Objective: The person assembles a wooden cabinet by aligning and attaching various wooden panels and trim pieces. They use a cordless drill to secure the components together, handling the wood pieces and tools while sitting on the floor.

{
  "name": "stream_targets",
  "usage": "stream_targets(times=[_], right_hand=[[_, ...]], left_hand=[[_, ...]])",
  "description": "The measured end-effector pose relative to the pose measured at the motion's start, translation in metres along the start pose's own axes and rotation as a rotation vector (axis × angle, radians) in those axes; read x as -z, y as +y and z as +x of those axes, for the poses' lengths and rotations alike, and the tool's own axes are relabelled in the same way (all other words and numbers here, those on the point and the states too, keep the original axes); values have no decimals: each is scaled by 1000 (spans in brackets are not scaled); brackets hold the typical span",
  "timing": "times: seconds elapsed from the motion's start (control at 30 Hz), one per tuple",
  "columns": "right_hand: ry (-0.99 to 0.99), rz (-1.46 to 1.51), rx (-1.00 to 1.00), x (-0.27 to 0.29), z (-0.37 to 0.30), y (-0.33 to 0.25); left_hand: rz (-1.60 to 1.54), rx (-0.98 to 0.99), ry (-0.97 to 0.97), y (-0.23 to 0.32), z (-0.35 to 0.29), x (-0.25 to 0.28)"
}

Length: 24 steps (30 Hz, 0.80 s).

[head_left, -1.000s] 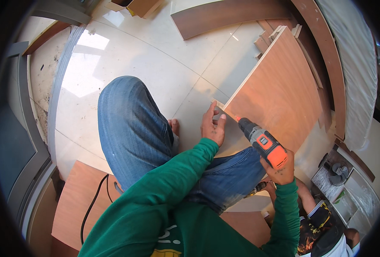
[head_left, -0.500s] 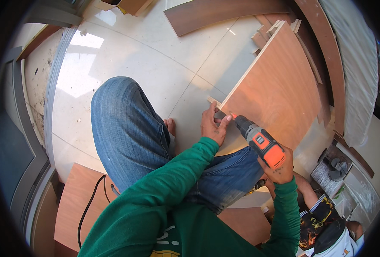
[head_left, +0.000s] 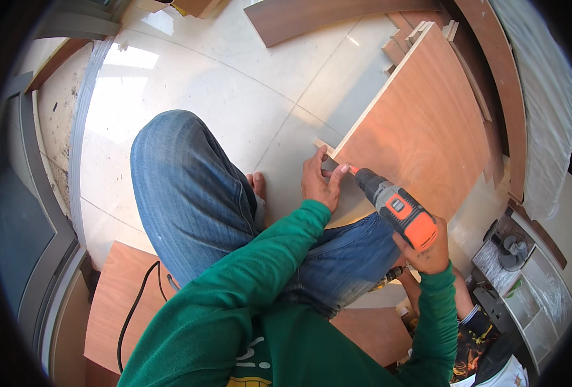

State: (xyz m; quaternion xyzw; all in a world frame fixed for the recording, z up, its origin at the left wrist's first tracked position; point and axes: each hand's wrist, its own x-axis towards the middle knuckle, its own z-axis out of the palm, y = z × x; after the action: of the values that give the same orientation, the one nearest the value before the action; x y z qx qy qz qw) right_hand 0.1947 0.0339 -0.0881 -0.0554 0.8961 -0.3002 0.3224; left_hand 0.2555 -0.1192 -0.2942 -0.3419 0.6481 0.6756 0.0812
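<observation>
My right hand grips an orange and black cordless drill. Its orange-tipped bit points up and left at the near edge of a reddish-brown plywood panel. At that panel's near-left corner, my left hand has its fingers on a light wooden strip that sticks out past the edge. The left thumb lies close beside the drill's tip. Where the bit meets the wood is too small to make out. The panel is tilted across the stacked boards, near my bent knee.
Brown boards lie at the back right, beside a long curved board and white sheeting. Another panel with a black cable lies at lower left. Another person's leg and a fan are at right.
The drill and my right hand have shifted slightly right and down in view. My left hand keeps its place at the panel corner. The other person shows slightly lower.
</observation>
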Motion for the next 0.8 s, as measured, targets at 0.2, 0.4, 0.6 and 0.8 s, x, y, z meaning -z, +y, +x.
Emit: stream_targets(times=[0.2,0.4,0.6,0.8], right_hand=[[-13,-19,21,4,9,-9],[-61,17,-11,8,12,-21],[-5,81,7,7,7,-12],[-65,33,-38,9,5,-17]], left_hand=[[-33,-12,-40,-7,-1,-2],[-211,57,-103,-24,5,3],[-143,109,-153,-6,3,8],[-81,139,-97,-8,4,3]])
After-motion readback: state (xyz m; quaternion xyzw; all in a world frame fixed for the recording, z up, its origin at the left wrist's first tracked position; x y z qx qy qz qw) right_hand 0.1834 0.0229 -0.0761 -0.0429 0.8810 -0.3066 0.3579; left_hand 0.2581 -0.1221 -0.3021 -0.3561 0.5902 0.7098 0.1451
